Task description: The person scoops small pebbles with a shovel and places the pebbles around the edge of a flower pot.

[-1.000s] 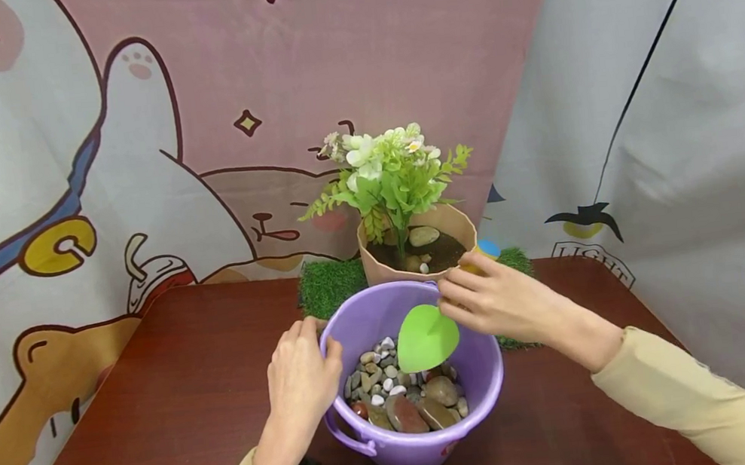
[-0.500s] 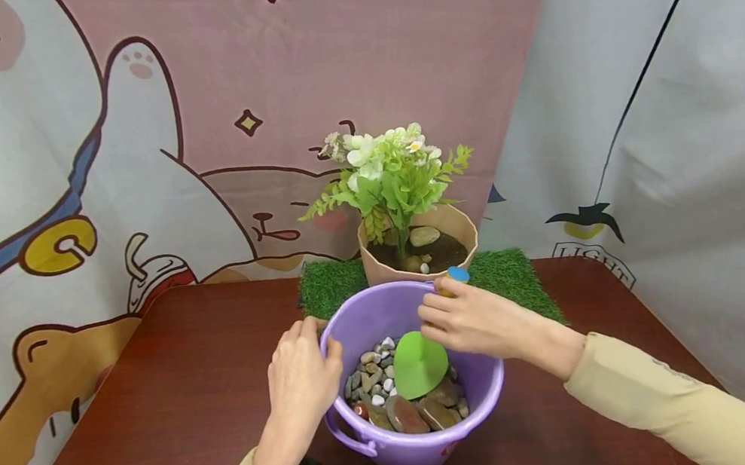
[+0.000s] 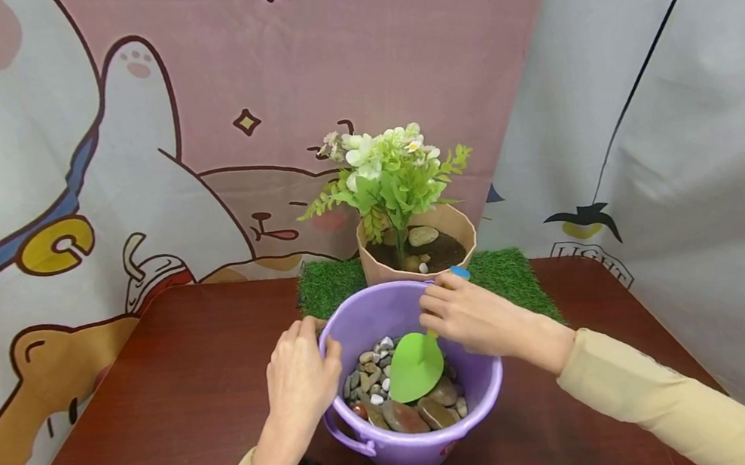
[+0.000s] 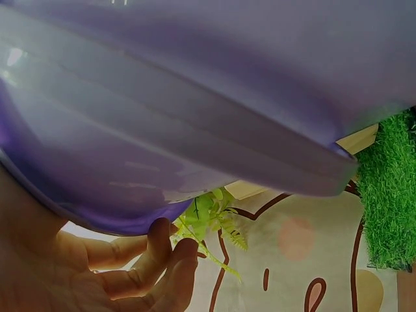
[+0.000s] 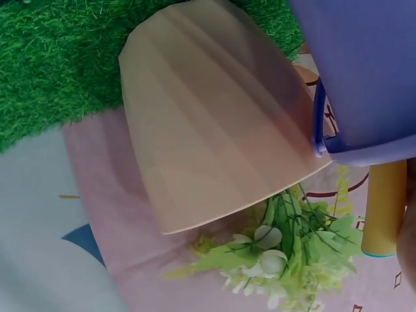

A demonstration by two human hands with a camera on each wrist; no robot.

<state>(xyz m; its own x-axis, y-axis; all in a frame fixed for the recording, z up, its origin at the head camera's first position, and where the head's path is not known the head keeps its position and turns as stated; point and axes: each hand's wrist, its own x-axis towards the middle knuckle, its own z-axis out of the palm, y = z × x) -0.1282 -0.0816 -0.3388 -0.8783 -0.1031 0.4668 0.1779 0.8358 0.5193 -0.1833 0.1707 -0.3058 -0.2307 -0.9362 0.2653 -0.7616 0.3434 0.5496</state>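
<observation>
A purple bucket (image 3: 402,453) stands on the table with pebbles (image 3: 366,381) and several larger stones (image 3: 403,415) inside. My left hand (image 3: 304,372) grips its left rim; in the left wrist view, bent fingers (image 4: 156,260) show beside the bucket wall (image 4: 130,97). My right hand (image 3: 473,320) holds a toy shovel (image 3: 417,370) by its yellow handle (image 5: 385,208), which has a blue end. The shovel's green leaf-shaped blade is down in the bucket, over the stones; whether its tip touches them I cannot tell.
Behind the bucket, a beige flowerpot (image 3: 389,265) with soil, stones and white-flowered greenery (image 3: 393,173) stands on artificial grass (image 3: 514,278). The bucket's handle (image 3: 349,439) hangs at its front left. A printed cloth (image 3: 354,52) backs the brown table (image 3: 210,371).
My right hand has moved left and down, lowering the shovel blade deeper into the bucket. Over the last half second the blade has shifted slightly left. My left hand stays on the rim.
</observation>
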